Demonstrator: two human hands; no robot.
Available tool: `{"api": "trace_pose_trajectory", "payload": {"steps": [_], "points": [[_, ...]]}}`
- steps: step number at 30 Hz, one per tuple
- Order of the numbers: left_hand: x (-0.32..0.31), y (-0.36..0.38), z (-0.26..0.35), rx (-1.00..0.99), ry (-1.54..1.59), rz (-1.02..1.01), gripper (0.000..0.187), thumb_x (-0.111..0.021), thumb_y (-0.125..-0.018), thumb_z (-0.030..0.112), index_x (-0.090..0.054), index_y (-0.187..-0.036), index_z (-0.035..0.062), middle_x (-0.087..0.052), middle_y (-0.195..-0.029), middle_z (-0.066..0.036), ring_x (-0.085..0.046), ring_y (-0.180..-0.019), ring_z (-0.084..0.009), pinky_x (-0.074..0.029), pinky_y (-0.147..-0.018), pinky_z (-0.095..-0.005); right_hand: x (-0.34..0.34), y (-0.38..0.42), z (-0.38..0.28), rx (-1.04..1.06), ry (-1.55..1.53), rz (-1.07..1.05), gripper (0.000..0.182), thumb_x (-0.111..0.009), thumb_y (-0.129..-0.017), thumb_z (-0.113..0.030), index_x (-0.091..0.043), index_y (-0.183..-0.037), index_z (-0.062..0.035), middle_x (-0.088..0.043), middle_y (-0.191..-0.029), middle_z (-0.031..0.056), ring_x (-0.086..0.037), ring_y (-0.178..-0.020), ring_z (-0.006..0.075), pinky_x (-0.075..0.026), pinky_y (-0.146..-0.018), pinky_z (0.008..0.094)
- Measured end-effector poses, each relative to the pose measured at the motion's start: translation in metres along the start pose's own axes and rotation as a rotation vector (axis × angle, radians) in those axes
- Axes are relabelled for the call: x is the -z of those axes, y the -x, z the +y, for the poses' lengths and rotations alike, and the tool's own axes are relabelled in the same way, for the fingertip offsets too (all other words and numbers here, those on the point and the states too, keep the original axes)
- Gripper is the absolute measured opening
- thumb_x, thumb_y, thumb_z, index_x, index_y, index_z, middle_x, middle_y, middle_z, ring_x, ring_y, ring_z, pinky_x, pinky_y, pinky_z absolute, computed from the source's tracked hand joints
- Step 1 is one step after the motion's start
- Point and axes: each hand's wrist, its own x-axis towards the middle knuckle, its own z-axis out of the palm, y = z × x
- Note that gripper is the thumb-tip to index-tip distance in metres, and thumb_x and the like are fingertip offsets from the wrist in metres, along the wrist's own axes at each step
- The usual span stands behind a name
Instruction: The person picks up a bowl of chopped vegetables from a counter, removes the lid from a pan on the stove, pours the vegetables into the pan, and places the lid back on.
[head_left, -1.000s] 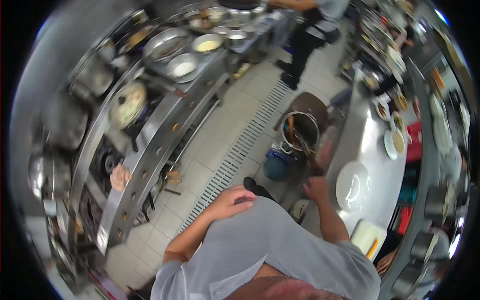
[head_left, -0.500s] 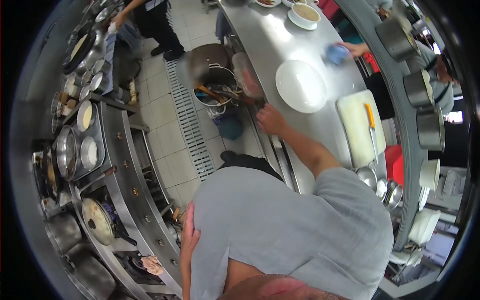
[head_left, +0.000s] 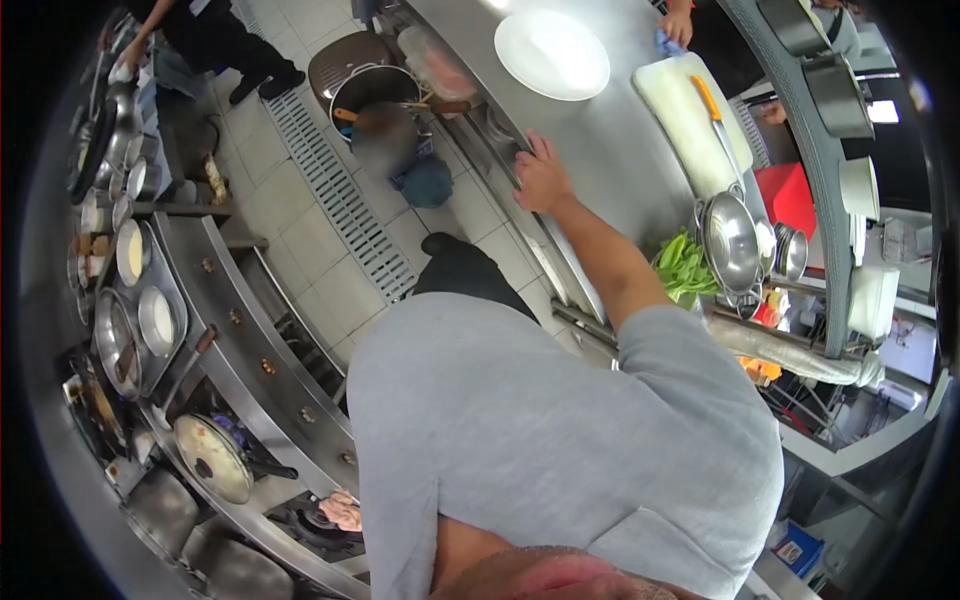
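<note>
My right hand (head_left: 543, 177) rests at the front edge of the steel table (head_left: 610, 160). Its fingers are spread and nothing is in them. Beyond it on the tabletop lies a large white plate (head_left: 552, 55). A white cutting board (head_left: 680, 120) with an orange-handled knife (head_left: 712, 105) lies further right. Closer to my right forearm are green leaves (head_left: 686, 265) and a metal strainer (head_left: 730, 243). My left hand is out of view, hidden behind my body or outside the picture.
Left stands a stove with a lidded pan (head_left: 215, 458) and metal bowls (head_left: 157, 320). A pot (head_left: 345, 95) with utensils stands ahead by the table, near a floor drain (head_left: 325, 185). Another person's hand (head_left: 677, 25) is at a blue cloth (head_left: 668, 45); someone in dark trousers (head_left: 225, 45) stands ahead left.
My view and body have shifted, bringing the leaves into sight. My right hand has spread its fingers at the table edge. My left hand has left the view. The other person's cloth has moved near the board.
</note>
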Motion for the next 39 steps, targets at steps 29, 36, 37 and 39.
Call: {"api": "trace_pose_trajectory", "payload": {"steps": [29,36,37,39], "points": [[-0.062,0.122,-0.012,0.36,1.05,0.103,0.068,-0.052,-0.095,0.038,-0.038,-0.149,-0.001,-0.042,-0.151,-0.02,-0.04,-0.14,-0.0276,-0.033,-0.113,-0.0398,0.005,-0.001,-0.013,0.27,0.029,0.06,0.045,-0.08,-0.063,-0.031,-0.073,-0.096,-0.0012,-0.064,-0.118,0.0156,-0.03,-0.14,0.0508,-0.021,-0.117,0.0598],[-0.104,0.151,-0.017,0.416,1.357,0.093,0.068,-0.052,-0.095,0.039,-0.038,-0.149,-0.0013,-0.043,-0.149,-0.02,-0.042,-0.139,-0.0272,-0.034,-0.112,-0.0398,0.022,0.005,-0.028,0.233,0.119,0.011,0.042,-0.078,-0.067,-0.035,-0.075,-0.094,-0.0021,-0.067,-0.115,0.0131,-0.022,-0.145,0.0477,-0.017,-0.12,0.0574],[-0.108,0.153,-0.019,0.419,1.377,0.086,0.068,-0.052,-0.095,0.039,-0.038,-0.149,-0.0014,-0.043,-0.149,-0.02,-0.042,-0.139,-0.0272,-0.034,-0.112,-0.0398,0.02,0.003,-0.029,0.232,0.122,0.015,0.042,-0.078,-0.067,-0.034,-0.076,-0.093,-0.0022,-0.067,-0.116,0.0128,-0.022,-0.145,0.0474,-0.017,-0.12,0.0571],[-0.113,0.153,-0.019,0.432,1.411,0.072,0.068,-0.052,-0.096,0.039,-0.038,-0.149,-0.0014,-0.044,-0.149,-0.021,-0.042,-0.138,-0.0271,-0.034,-0.112,-0.0397,0.016,0.006,-0.027,0.216,0.125,0.015,0.04,-0.078,-0.067,-0.033,-0.076,-0.093,-0.0024,-0.067,-0.116,0.0121,-0.022,-0.145,0.0469,-0.018,-0.12,0.0565]]}}
